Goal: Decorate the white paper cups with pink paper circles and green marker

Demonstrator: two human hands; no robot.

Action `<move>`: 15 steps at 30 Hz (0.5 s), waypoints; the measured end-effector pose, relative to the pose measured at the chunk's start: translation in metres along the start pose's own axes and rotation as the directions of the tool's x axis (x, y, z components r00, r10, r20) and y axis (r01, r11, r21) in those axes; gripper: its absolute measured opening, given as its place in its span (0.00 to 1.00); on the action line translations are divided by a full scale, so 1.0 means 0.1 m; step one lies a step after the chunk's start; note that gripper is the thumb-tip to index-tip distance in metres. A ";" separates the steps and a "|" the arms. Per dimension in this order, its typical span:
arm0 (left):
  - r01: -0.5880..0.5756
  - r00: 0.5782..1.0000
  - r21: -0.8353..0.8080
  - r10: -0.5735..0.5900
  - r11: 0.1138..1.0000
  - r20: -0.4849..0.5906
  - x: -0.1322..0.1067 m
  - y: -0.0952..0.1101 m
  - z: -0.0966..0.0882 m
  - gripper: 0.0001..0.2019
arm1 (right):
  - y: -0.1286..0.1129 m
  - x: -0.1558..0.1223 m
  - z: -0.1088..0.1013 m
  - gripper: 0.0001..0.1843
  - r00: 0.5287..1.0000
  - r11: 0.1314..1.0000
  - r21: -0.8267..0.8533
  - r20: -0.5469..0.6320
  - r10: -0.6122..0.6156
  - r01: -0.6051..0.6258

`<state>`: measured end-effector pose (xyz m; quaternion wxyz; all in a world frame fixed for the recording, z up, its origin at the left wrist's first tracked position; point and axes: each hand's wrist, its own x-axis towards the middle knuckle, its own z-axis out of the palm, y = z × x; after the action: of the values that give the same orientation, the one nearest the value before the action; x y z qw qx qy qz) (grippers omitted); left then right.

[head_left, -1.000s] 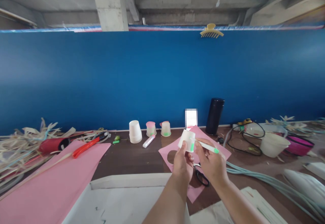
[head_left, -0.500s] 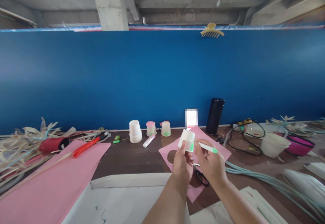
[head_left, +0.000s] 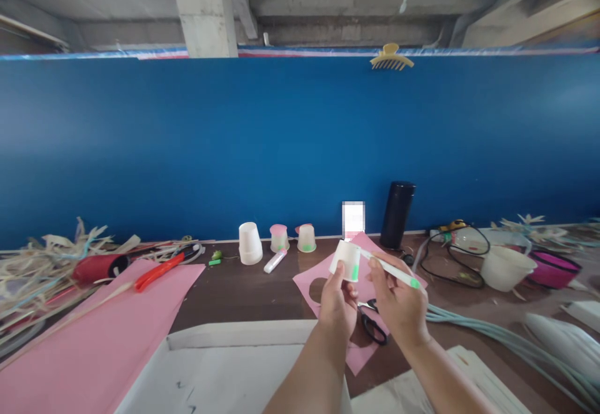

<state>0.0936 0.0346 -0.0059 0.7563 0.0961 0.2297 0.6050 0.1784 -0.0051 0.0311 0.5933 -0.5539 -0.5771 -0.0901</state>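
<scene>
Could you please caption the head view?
Left hand holds small white paper cup; right hand applies green-tipped white marker.

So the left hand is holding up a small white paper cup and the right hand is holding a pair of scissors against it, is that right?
Not quite. In the head view the right hand holds a green-tipped marker, not scissors; the scissors lie on the pink paper. The left hand does hold the white paper cup.

Lower centre of frame: we see an inverted white paper cup (head_left: 345, 259), green-marked, and a green-tipped white marker (head_left: 391, 271) angled beside it.
</scene>
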 end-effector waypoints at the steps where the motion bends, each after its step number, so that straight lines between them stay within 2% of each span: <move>1: 0.001 1.000 0.003 -0.001 1.000 -0.003 0.00 0.00 0.00 0.15 | 0.01 0.00 0.01 0.14 1.000 1.000 -0.003 0.008 0.001 -0.001; 15: 0.014 1.000 0.045 -0.014 0.999 0.005 0.00 0.00 0.01 0.16 | 0.05 -0.01 0.04 0.14 0.996 1.000 -0.010 0.082 0.015 -0.014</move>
<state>0.0944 0.0350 -0.0055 0.7587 0.1131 0.2417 0.5942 0.1794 -0.0009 0.0262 0.5670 -0.5642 -0.5966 -0.0654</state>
